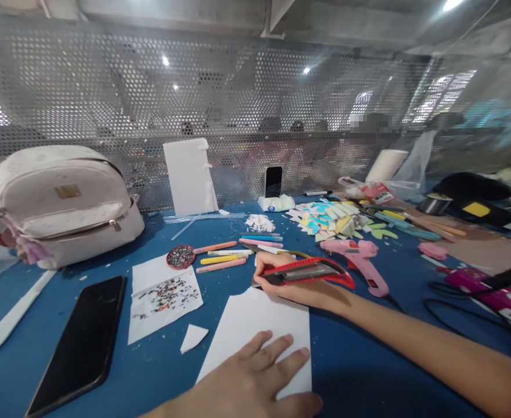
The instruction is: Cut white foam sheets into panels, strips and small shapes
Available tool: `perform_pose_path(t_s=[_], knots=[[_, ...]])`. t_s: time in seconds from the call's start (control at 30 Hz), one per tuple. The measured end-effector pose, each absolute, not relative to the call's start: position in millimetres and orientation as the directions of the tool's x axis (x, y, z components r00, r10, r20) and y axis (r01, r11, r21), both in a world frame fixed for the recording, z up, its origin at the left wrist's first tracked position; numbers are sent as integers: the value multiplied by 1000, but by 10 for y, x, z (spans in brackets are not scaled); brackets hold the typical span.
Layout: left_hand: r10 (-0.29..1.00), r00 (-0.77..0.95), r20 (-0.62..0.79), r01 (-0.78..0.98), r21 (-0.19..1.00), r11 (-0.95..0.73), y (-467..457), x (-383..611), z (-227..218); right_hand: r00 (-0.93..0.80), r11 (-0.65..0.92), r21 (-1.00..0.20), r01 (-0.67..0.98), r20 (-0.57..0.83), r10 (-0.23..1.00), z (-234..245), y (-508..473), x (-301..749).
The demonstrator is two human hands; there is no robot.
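Observation:
My right hand [276,278] is closed around a red utility knife [307,271]. Its blade tip meets the top edge of a white foam-like sheet [233,331], near a small notch there. Flat on the lower part of that sheet rests my left hand [255,371], fingers spread. A small white offcut [194,338] lies left of the sheet. Just beyond the right hand are several capped pens [223,260], and a pink glue gun [359,258] lies to its right.
A black phone [81,342], a white plastic-looking blade [18,316] and a pale backpack [68,203] occupy the left. Tiny coloured bits cover a paper [140,322]. Further back sit a heap of coloured foam pieces [331,220] and an upright phone [274,182]. A purple power strip [494,299] trails cables at right.

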State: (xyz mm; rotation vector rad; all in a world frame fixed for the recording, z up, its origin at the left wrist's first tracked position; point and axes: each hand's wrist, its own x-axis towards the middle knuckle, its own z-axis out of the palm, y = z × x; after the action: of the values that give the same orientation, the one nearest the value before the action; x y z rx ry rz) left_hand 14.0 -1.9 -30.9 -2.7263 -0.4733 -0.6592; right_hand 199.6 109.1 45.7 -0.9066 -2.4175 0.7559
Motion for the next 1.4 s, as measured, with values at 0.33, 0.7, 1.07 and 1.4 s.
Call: perform_pose_path(t_s=[0.33,0.7,1.07,1.4], knots=[[247,843,478,382,-207,-901,-24,120,-264,-639,671,-549,499,290,713,342,1022,1895],[271,847,457,381,-167,-909,-27,148,-325,-718,757,-469,455,311,623,276,1046,1996],[290,813,505,409,-140,-902,-25,193,-345,-709,744,-471,474,297,639,266,981,2033],[298,860,414,376,-119,-919,-40,140,-348,-659,689,-492,532,271,702,263,832,2065]])
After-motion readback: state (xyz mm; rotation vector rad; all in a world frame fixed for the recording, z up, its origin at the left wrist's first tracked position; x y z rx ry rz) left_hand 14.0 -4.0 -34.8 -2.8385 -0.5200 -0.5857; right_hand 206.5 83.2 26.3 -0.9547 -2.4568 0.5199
